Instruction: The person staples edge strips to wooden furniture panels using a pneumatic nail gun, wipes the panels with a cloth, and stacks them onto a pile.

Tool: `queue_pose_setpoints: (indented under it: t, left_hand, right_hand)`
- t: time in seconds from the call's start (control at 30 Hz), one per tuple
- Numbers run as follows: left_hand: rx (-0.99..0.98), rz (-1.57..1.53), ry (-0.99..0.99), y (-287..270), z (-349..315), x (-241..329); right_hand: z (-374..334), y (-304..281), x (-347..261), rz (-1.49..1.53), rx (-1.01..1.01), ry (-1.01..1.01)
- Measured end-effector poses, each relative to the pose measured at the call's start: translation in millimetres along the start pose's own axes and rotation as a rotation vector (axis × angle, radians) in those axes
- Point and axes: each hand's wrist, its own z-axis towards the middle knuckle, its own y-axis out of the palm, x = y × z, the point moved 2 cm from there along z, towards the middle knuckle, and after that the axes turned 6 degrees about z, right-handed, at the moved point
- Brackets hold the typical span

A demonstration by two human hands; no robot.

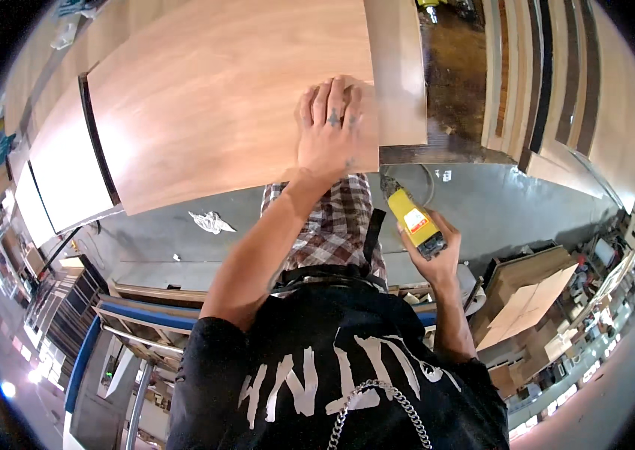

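My left hand (330,131) lies flat on a broad light-brown wooden panel (220,97), near its right front corner. Its fingers are stretched out over the surface. In my right hand (441,251) is a yellow-and-black hand-held power tool (413,217), gripped by its rear end. The tool's dark head points up toward the panel's right front corner, just off the edge. Its exact kind does not show clearly. Another pale board (401,82) lies beside the panel on the right, partly under it.
A dark work surface (460,82) shows right of the boards, with stacked strips and panels (557,75) beyond. White-faced boards (70,165) lie at left. A crumpled white cloth (212,223) is on the grey floor. Wood and cardboard sheets (531,300) lean at lower right; a blue-edged rack (145,315) stands lower left.
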Motion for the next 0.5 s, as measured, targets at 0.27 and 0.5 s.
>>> queue_pose_setpoints:
  t: [0.27,0.5]
  left_hand:
    - [-0.006,-0.027,0.01,3,0,-2]
    - [-0.013,-0.036,-0.002,-1,0,-1]
  right_hand:
    - [3,6,14,-0.079,-0.037,-0.021]
    - [4,5,11,-0.09,-0.046,0.012]
